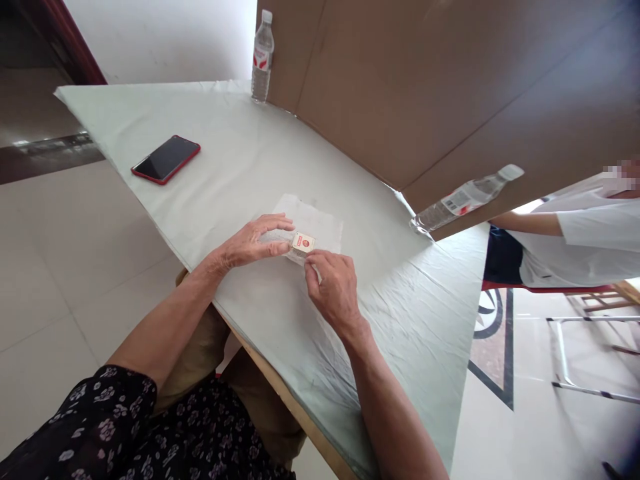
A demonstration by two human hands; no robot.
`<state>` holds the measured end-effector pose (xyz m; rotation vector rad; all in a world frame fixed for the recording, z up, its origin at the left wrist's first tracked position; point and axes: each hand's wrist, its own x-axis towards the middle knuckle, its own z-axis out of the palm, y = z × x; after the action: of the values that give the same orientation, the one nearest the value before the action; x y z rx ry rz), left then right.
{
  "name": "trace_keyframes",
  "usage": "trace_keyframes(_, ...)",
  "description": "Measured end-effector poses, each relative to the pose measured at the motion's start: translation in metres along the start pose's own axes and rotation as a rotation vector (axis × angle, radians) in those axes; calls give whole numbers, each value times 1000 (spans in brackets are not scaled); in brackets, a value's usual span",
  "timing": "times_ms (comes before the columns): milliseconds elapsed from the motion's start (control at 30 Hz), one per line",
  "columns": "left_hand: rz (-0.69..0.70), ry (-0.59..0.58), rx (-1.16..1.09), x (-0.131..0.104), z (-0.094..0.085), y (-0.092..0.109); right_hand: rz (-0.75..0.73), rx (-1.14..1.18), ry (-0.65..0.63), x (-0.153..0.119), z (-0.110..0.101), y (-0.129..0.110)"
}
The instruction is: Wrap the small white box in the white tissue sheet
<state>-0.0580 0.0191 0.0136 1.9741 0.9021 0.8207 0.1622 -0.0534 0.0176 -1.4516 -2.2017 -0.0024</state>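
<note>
Cloth [235, 147] lies under our sheet [324, 225]; beside the box [303, 243], our left hand [250, 244] is spread, our right hand [334, 283] curled, grip unclear.

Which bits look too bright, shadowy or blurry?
In the head view, the wall washes out nearly white beside the brown panel; a soft shadow falls on the tablecloth near it; the lower right corner looks dark and blurry; the little box looks fairly clear.

Bright light, stretched picture edges
</note>
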Motion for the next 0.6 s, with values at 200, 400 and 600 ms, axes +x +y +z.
trace_keyframes(200,-136,17,253,22,3,24,149,245,30,39,5,26)
trace_keyframes(400,-284,123,49,35,22,11,342,555,-7,48,24,42)
trace_keyframes(600,-251,167,-50,35,34,-2,463,756,19,43,33,41)
